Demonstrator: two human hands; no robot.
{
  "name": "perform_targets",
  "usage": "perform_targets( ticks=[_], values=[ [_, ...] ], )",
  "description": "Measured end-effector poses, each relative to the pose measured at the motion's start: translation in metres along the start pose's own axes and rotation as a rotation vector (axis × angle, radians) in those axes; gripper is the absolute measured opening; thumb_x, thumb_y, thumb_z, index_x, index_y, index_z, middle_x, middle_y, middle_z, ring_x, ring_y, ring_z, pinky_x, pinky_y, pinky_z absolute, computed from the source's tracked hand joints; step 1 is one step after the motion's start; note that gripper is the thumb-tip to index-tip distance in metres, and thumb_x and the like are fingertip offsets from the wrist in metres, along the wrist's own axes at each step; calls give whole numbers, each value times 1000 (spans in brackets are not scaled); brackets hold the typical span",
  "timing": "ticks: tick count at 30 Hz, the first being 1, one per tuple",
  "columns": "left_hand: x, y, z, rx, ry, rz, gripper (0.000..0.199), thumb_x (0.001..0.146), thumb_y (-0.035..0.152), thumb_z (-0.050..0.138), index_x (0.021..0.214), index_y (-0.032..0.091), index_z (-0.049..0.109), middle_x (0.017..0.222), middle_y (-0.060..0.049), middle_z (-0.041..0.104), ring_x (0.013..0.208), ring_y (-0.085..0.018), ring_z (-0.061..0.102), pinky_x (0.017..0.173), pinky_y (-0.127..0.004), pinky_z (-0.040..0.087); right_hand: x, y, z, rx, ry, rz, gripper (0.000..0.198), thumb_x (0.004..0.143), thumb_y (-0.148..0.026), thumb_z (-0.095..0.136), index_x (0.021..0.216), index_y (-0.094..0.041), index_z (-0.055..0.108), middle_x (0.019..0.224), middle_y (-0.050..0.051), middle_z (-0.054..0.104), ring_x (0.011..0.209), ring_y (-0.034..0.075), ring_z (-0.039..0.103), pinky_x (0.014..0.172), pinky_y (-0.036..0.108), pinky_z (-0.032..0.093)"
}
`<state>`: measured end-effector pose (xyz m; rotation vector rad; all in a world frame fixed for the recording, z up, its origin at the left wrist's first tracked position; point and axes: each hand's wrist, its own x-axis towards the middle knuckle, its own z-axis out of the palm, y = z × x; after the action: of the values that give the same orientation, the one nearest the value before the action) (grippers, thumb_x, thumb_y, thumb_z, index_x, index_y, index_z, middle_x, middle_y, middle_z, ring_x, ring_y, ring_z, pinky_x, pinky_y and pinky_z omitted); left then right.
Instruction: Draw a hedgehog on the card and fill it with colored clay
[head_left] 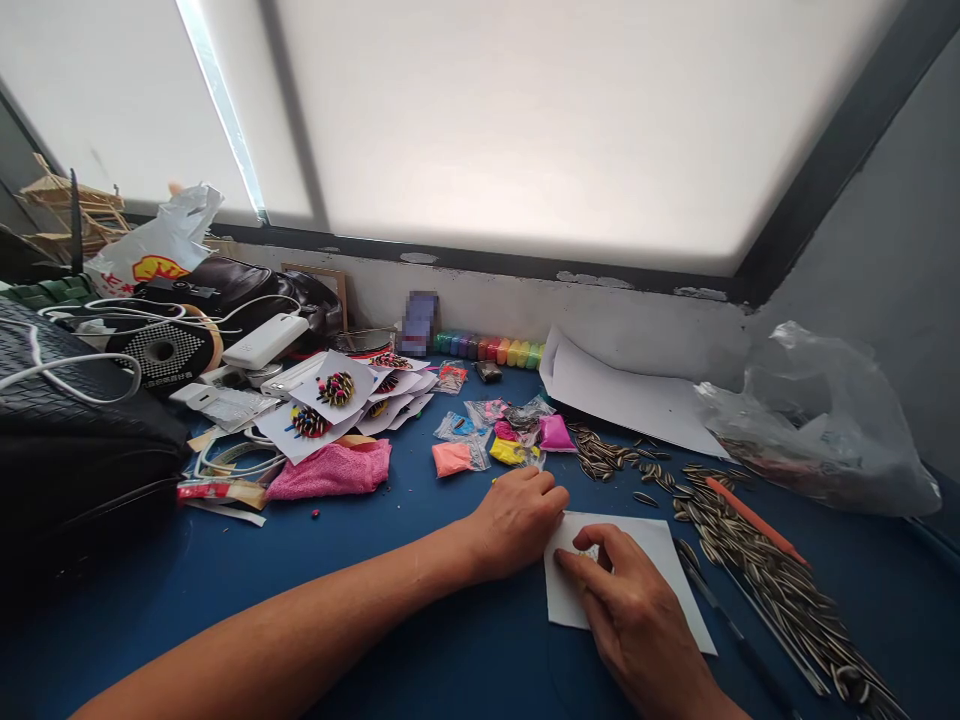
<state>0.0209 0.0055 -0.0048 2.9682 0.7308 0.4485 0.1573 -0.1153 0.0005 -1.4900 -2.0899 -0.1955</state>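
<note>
At five o'clock of the view, the white paper [658, 545] is lying under the right hand [637, 600]; the left hand [521, 520] is curling at the paper's ten o'clock. Whether either is gripping something, I cannot tell.

The table [450, 665] is viewed forward and downward from the wearer's head, with left hand [519, 520] and right hand [641, 605] seen close, the blind [570, 130] beyond.

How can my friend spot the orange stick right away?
On the blue table, go right from the white paper by the right hand to the long pile of striped seeds. The orange stick lies slanting there, on the pile's far side. Its bright colour sets it apart from the dark pen.
</note>
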Motion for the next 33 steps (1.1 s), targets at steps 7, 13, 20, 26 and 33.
perform_targets(
  ticks=[7,13,20,26,33],
  values=[
    [0,0,1,11,8,6,17,94,17,41,81,17,53,85,-4,59,77,-17,50,66,-29,39,-1,-1,-1,2,4,8,30,87,-8,43,97,-21,68,94,8,60,77,17,62,65,29,55],
    [0,0,1,12,5,3,17,94,16,41,81,17,53,85,-5,59,78,-17,50,66,-29,39,-1,0,0,5,9,-1,30,86,-8,44,96,-22,68,93,8,61,77,17,63,65,29,54],
    [0,0,2,42,8,10,20,95,17,40,82,17,55,85,-4,60,77,-17,50,66,-29,39,-1,1,-2,5,34,-15,36,85,-4,41,97,-22,70,93,8,60,74,16,62,63,28,54],
    [0,-1,5,50,28,33,18,94,17,41,82,17,55,85,-4,59,77,-17,50,66,-29,39,-3,-1,-2,11,56,-12,38,84,-3,40,100,-23,69,95,8,60,75,16,61,64,29,54],
    [-1,-1,1,-21,29,5,20,96,21,42,82,17,55,86,-4,60,79,-17,51,67,-28,39,-4,11,-8,22,111,67,32,89,-9,43,112,-20,63,101,8,60,90,18,63,75,30,55]
  ],
)
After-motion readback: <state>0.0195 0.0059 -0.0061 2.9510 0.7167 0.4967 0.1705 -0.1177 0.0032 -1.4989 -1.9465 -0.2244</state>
